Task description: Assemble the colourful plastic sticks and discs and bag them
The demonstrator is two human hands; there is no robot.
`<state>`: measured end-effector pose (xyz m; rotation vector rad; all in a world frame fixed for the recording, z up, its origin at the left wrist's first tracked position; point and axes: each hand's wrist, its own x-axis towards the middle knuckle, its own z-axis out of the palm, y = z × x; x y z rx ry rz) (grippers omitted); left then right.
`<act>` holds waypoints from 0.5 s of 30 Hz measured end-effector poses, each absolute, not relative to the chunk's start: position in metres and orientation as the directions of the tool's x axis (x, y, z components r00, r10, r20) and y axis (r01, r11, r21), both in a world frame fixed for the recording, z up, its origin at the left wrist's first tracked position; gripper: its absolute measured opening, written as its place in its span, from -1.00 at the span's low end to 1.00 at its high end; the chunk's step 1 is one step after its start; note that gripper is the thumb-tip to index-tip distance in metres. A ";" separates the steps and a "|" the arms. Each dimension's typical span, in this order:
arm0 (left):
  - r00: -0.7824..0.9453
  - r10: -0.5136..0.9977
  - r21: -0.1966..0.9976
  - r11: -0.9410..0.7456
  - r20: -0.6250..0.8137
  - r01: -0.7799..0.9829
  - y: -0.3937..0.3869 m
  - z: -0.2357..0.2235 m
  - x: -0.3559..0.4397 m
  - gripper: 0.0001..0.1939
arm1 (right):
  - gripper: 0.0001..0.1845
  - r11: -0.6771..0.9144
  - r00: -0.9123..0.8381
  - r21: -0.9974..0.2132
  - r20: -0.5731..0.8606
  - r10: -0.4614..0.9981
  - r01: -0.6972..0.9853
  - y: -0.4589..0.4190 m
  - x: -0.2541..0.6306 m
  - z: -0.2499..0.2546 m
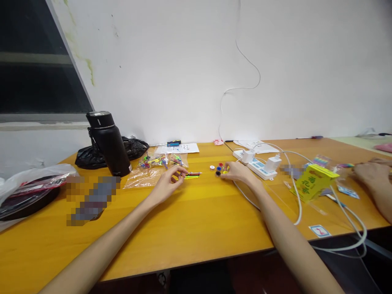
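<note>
discs [219, 168] are flanked by the right hand [239, 172], sticks [194, 174] by the left hand [168, 183]; whether fingers [229, 165] pinch cannot be told.

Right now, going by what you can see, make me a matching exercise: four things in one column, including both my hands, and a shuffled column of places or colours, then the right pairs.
Things:
1. left hand
2. flask
3. right hand
4. box

Places or colours:
A. by the small round pieces
B. yellow, to the right of the power strip
C. at the thin coloured sticks
D. black, in front of a plastic bag

Pairs: 1-C, 2-D, 3-A, 4-B
</note>
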<state>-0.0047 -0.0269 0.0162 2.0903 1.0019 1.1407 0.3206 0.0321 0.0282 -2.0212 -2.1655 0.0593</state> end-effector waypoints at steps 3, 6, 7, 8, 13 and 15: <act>0.364 0.812 0.743 -0.572 0.456 0.347 -0.027 0.016 -0.005 -0.83 | -0.62 0.081 -0.065 -0.157 0.103 0.993 0.984 0.034 0.322 0.026; 0.363 0.813 0.743 -0.572 0.455 0.348 -0.027 0.015 -0.005 -0.83 | -0.64 0.079 -0.063 -0.159 0.100 0.993 0.984 0.035 0.323 0.024; 0.365 0.813 0.743 -0.571 0.453 0.349 -0.027 0.015 -0.005 -0.83 | -0.64 0.080 -0.064 -0.156 0.100 0.993 0.985 0.035 0.323 0.024; 0.367 0.814 0.743 -0.570 0.450 0.352 -0.027 0.015 -0.005 -0.83 | -0.63 0.080 -0.066 -0.151 0.100 0.993 0.985 0.035 0.323 0.024; 0.376 0.816 0.742 -0.566 0.439 0.360 -0.026 0.014 -0.006 -0.83 | -0.63 0.073 -0.062 -0.142 0.081 0.995 0.987 0.035 0.322 0.024; 0.381 0.814 0.740 -0.567 0.439 0.361 -0.026 0.013 -0.006 -0.83 | -0.61 0.074 -0.064 -0.138 0.074 0.995 0.988 0.035 0.322 0.024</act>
